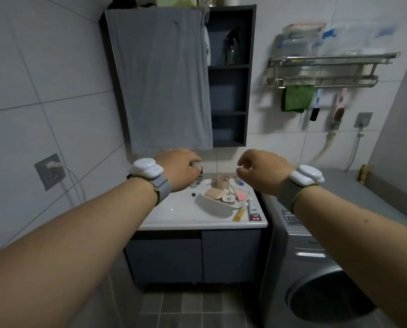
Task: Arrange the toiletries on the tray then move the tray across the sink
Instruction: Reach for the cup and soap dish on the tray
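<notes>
**While both hands hover, arranging has yet to begin**

Your left hand [180, 170] and right hand [261, 171] hang loosely curled, holding nothing, above the sink [174, 211]. On its right side sits the tray [217, 202], tubes [247, 210] just beside it. Reach those tubes next, I judge.

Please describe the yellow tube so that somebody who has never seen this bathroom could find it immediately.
Find the white sink under the grey towel, beside the washing machine. On its right edge a white tray holds toiletries. The yellow tube lies just in front of the tray, pointing at the front edge; its neighbour to the right is a white tube with a red end.
</notes>
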`<state>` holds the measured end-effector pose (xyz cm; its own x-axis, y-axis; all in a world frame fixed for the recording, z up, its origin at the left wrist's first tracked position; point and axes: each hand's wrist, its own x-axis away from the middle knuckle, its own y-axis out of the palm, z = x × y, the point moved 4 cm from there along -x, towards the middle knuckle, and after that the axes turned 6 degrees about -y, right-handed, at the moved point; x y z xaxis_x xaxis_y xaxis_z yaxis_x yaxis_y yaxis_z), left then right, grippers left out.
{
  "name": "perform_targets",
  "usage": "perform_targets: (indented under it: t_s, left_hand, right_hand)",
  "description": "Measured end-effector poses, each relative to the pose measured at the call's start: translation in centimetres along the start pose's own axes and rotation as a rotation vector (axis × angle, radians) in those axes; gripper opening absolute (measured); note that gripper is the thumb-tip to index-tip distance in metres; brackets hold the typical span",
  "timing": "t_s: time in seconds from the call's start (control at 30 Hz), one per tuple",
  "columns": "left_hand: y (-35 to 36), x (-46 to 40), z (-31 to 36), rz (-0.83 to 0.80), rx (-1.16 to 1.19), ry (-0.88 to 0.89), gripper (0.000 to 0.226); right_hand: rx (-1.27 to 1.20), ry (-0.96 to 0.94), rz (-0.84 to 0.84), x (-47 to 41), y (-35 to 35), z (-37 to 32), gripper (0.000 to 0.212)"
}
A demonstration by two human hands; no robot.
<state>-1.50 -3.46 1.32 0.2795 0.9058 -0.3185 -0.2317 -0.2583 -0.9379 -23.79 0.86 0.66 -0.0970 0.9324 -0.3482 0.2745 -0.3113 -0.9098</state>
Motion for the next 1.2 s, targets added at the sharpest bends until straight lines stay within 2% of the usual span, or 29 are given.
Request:
perform_targets:
  t_s: [0.13, 0.37, 0.93, 1.2]
  left_hand:
    - [2.8, 0.0, -0.9, -0.126, 0.001, -0.006, 0.036]
    - [7.9, -1.9, -0.6, -0.205, -0.006, -0.02, 0.036]
    - [20.4, -15.6, 4.0, -0.374, -0.033, -0.147, 0.036]
    - [24.0, -19.3, 3.6, -0.441, -0.053, -0.154, 0.039]
  right_hand:
    - [-0.161, 0.078, -0.059, 0.7, 2.5, 1.7, 0.011]
    - [-0.157, 0.114, -0.137, 0.0, 7.2, 5.1, 0.015]
    - [-0.197, 0.048, -0.286, -12.3, 14.4, 20.3, 0.01]
    - [-0.241, 0.036, -0.349, -16.8, 18.1, 22.1, 0.016]
